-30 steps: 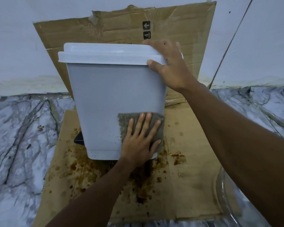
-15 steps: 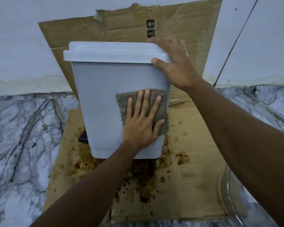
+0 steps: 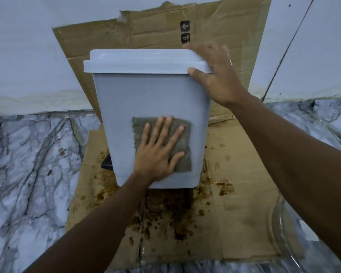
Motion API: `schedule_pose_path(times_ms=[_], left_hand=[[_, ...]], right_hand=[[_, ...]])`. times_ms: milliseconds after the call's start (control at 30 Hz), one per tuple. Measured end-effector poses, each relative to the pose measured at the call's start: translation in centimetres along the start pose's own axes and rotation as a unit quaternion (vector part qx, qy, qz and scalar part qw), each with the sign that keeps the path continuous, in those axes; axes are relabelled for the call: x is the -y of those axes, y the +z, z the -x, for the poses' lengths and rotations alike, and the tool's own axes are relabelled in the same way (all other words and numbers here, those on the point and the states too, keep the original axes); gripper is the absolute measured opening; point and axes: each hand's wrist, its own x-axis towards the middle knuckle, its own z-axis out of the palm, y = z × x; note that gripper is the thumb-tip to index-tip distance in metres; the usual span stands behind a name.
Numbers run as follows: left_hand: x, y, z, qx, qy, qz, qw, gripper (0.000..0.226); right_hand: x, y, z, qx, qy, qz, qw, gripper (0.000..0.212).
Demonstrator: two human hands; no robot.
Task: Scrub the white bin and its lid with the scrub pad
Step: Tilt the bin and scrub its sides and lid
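the left hand (image 3: 158,152) lies flat, fingers spread and straight, pressing the scrub pad (image 3: 180,143) on the lower front of the white bin (image 3: 146,103). the right hand (image 3: 218,75) grips the lid (image 3: 142,61) at its right corner, thumb hooked on the front edge. the bin stands on stained cardboard (image 3: 234,213) on a marble floor (image 3: 28,164).

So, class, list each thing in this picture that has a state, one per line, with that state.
white bin: standing on the cardboard.
lid: closed on the bin.
scrub pad: pressed flat against the bin's front.
left hand: flat, fingers spread, pressing the pad.
right hand: gripping the lid's right corner.
cardboard: stained brown.
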Motion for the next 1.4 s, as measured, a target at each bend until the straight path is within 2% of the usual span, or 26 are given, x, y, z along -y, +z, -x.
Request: schedule_pose_path(times_ms=[100,233,467,567,667,767,933,1100,1233,1400], left_hand=[[2.1,-1.5,-2.6,-0.038,-0.059,-0.005,0.998,0.073],[1.2,-0.5,-0.1,-0.028,-0.096,0.006,0.995,0.073],[-1.7,2.2,8.4,0.043,-0.075,0.012,0.996,0.08],[-0.2,1.9,6.6,0.021,-0.058,-0.003,0.998,0.078],[2.4,0.2,1.4,-0.026,-0.112,-0.005,0.993,0.074],[2.8,-1.1,-1.9,-0.041,-0.152,-0.001,0.988,0.074],[0.8,0.1,1.0,-0.019,-0.16,0.015,0.987,0.074],[-1.1,1.1,4.7,0.011,-0.121,0.028,0.992,0.076],[0.8,0.3,1.8,-0.009,-0.104,0.021,0.994,0.074],[2.8,-1.3,-2.5,-0.061,-0.151,0.019,0.986,0.072]], right_hand=[[-0.1,0.0,0.0,-0.001,0.002,-0.001,1.0,0.053],[-0.4,0.0,0.0,-0.002,-0.001,0.005,1.0,0.053],[-0.6,0.3,-0.1,-0.011,-0.006,0.002,1.0,0.053],[-0.7,0.2,-0.2,-0.011,-0.002,0.002,1.0,0.053],[-0.7,0.3,-0.2,-0.014,-0.005,0.001,1.0,0.054],[-0.7,0.3,-0.3,-0.011,-0.007,0.0,1.0,0.055],[-0.8,0.4,-0.2,-0.014,-0.018,0.008,1.0,0.054],[-0.8,0.3,-0.2,-0.018,-0.025,0.009,0.999,0.053],[-0.7,0.3,-0.2,-0.02,-0.018,0.004,1.0,0.053],[-0.6,0.3,-0.1,-0.021,-0.018,0.001,1.0,0.052]])
